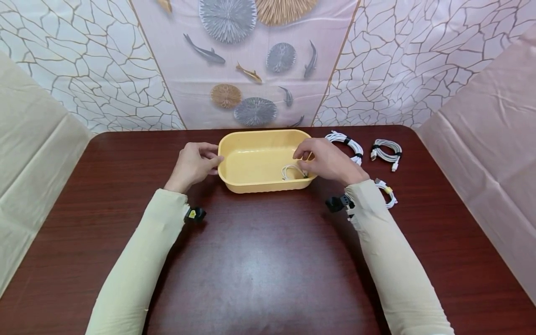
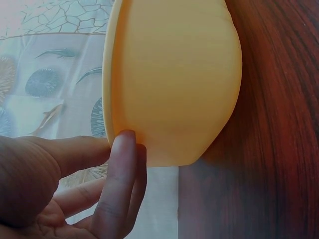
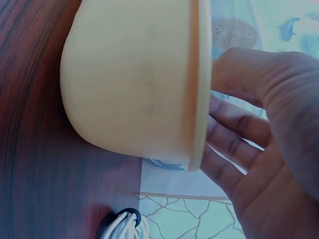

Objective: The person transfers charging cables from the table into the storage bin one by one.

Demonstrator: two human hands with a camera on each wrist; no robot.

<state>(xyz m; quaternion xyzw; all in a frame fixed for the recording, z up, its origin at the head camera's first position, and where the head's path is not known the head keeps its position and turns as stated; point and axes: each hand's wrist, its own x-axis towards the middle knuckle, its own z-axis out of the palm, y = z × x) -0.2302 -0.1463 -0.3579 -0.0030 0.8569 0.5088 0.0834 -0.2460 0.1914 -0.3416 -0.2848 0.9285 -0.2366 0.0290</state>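
Observation:
A yellow oval tub (image 1: 261,187) stands near the table's back edge, with a small coiled white cable (image 1: 284,173) inside at its right end. My left hand (image 1: 193,164) pinches the tub's left rim; in the left wrist view the thumb and fingers (image 2: 123,164) lie on either side of the rim. Over the right end my right hand (image 1: 328,160) hangs with bent fingers just above the cable. In the right wrist view the tub wall (image 3: 129,74) hides the fingertips of this hand (image 3: 269,119), and no held thing shows.
Right of the tub lie a thick white cable coil (image 1: 353,145) with black ties and a grey cable coil (image 1: 387,143). Nearer, partly behind the right forearm, is a white cable with a yellow tie (image 1: 388,190). A patterned cloth (image 1: 259,70) hangs behind the table.

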